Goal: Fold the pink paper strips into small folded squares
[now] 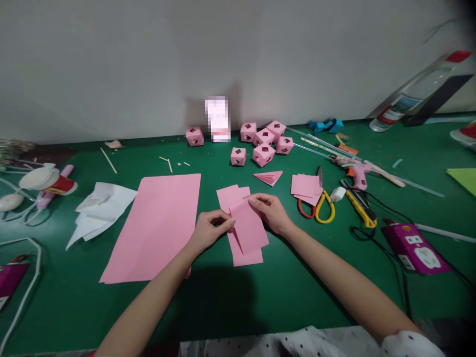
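Observation:
Between my two hands is a folded piece of pink paper [252, 225], held up a little at a tilt. My left hand [210, 229] pinches its left edge between thumb and fingers. At its top right corner, my right hand [271, 212] grips with the thumb in front and the fingers behind. Other pink paper strips [248, 259] lie under it on the green table [219, 307]. Left of my hands rests a large stack of pink sheets [159, 223]. Small pink squares [305, 187] and folded pink pieces [268, 177] lie to the right.
Several pink paper cubes [264, 154] stand near the wall by a blurred bright screen [217, 118]. Scissors [325, 208], a cutter [361, 206], a glue gun [357, 173] and a purple box [414, 248] lie right. White crumpled paper [100, 213] and a paper cup [48, 181] are left.

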The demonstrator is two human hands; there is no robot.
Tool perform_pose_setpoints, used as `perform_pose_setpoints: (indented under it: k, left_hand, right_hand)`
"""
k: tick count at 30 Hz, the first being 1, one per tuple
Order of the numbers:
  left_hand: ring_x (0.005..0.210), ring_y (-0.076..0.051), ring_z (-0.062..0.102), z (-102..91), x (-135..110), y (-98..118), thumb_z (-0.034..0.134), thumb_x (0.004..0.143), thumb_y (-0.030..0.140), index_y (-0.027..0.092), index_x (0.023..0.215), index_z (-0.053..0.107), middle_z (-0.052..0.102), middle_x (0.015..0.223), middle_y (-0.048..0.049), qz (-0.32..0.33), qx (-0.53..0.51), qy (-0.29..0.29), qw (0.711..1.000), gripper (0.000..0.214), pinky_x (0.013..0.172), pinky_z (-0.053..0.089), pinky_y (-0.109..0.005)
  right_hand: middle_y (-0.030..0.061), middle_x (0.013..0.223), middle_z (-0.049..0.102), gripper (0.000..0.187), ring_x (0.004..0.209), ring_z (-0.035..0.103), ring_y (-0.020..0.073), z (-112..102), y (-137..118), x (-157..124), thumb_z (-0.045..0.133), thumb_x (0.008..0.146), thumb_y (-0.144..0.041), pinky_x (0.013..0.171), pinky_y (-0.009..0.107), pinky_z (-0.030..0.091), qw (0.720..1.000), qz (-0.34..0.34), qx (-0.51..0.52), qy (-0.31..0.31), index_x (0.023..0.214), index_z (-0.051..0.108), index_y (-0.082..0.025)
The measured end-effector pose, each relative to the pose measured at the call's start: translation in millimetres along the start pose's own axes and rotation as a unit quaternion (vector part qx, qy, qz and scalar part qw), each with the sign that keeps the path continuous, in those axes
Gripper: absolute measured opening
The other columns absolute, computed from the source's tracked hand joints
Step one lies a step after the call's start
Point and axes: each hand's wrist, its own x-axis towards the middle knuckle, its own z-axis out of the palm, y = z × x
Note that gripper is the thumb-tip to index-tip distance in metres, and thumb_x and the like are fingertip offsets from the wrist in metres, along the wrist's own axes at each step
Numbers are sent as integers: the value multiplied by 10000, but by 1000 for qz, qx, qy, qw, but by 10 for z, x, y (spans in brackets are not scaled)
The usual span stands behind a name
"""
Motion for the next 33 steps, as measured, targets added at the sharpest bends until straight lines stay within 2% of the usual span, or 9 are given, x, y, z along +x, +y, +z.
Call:
perform_pose_setpoints:
  k: [7,15,18,23,29,33]
  left_hand:
    - [611,-152,646,-2,1,10,679,795,346,155,709,662,687,649,-36,-2,-2,-8,1000,210,624,510,-262]
    - [614,-148,645,-7,2,6,675,801,338,153,717,663,682,652,-38,-5,-8,-14,1000,203,625,508,-259]
    - [608,-145,642,-3,4,10,678,799,334,151,713,660,680,646,-36,-3,-15,-15,1000,203,618,507,-253]
    - [618,-139,638,-6,2,19,675,803,334,142,717,663,683,659,-34,-2,-8,-23,1000,211,628,503,-245]
    - [617,-134,627,-14,3,5,670,810,332,139,727,664,678,650,-31,-4,-4,-34,999,211,626,488,-241]
    - [621,-137,631,-12,6,5,668,812,332,139,723,662,677,650,-32,-3,-7,-36,999,213,634,491,-247]
  right_hand:
    - [7,736,681,252,643,577,129,9,-25,-20,753,710,-404,602,242,445,1000,-5,12,-3,857,751,-199]
    - [32,690,683,276,635,609,163,18,-18,-6,641,780,-419,619,271,459,999,-21,26,6,841,763,-179]
    - [48,680,678,363,629,602,171,19,-8,-13,601,812,-483,584,268,447,999,-24,26,-2,825,756,-156]
    - [15,710,678,310,617,570,138,9,30,-22,708,743,-474,589,246,439,998,-44,-47,3,776,740,-168]
    - [22,768,702,271,717,601,156,-1,54,-9,703,765,-437,670,255,456,997,-60,-54,-1,855,762,-188]
    - [24,794,703,274,701,595,146,11,34,-15,713,753,-438,657,250,456,997,-55,-58,9,839,754,-181]
